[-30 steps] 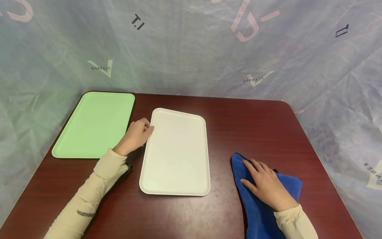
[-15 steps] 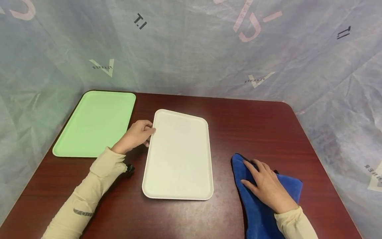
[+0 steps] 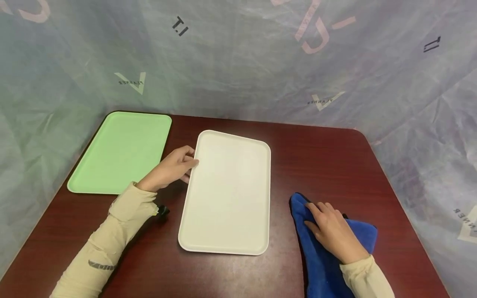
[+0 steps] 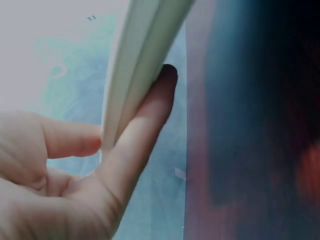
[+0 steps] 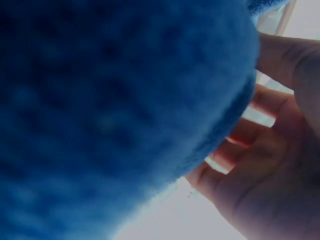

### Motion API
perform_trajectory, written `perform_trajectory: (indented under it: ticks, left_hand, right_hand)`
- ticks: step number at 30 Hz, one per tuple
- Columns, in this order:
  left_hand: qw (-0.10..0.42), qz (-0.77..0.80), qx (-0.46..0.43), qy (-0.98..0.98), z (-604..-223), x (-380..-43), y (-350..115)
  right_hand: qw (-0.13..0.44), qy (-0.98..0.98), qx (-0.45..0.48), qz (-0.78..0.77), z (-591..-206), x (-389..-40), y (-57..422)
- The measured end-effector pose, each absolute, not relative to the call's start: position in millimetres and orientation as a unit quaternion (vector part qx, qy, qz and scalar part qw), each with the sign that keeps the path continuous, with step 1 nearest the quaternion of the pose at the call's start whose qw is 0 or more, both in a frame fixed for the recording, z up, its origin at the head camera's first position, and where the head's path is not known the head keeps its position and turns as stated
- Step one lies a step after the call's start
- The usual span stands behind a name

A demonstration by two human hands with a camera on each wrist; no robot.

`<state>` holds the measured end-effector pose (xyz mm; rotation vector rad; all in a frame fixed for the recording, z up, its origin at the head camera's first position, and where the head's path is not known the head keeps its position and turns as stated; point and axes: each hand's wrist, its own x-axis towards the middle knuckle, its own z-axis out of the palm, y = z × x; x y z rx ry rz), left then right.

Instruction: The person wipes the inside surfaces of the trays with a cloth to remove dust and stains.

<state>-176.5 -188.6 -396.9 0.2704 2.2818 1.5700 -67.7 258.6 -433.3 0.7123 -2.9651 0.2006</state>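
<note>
A white rectangular tray (image 3: 231, 194) slants above the middle of the table, its long side upright in the head view. My left hand (image 3: 171, 167) pinches its left edge, thumb on the top face and fingers beneath. In the left wrist view, the tray's rim (image 4: 135, 65) runs between thumb and fingers. On the right, a blue cloth (image 3: 322, 269) with dark edging lies on the table. My right hand (image 3: 335, 231) grips its upper part with bent fingers. Seen from the right wrist, the cloth (image 5: 125, 100) bulges close to the camera and hides the fingertips.
A green tray (image 3: 121, 153) lies flat at the back left of the dark red wooden table (image 3: 316, 157), partly behind the left forearm. A grey printed curtain (image 3: 238, 58) hangs behind the table and along its sides.
The white tray has shifted slightly right and its raised side looks higher, with the left hand moving along. The right hand's fingers have drawn in on the cloth.
</note>
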Motion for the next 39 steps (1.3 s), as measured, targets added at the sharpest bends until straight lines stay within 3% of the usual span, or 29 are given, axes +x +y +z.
perform_trajectory:
  ticks: [8, 20, 27, 39]
  left_hand:
    - [0.173, 0.565, 0.108, 0.8, -394.9, -175.7, -180.5]
    - [0.162, 0.563, 0.117, 0.802, -388.4, -172.9, -170.9]
    - [0.158, 0.551, 0.123, 0.81, -389.2, -170.7, -166.9]
    - [0.137, 0.573, 0.157, 0.793, -386.7, -164.3, -156.1]
  right_hand:
    - [0.058, -0.961, 0.25, 0.101, -403.4, -76.6, 261.3]
    - [0.219, -0.89, 0.342, 0.208, -325.2, -107.5, 225.9]
    - [0.246, -0.868, 0.39, 0.185, -320.7, -137.7, 184.9]
    - [0.229, -0.855, 0.449, 0.121, -334.9, -183.2, 122.5]
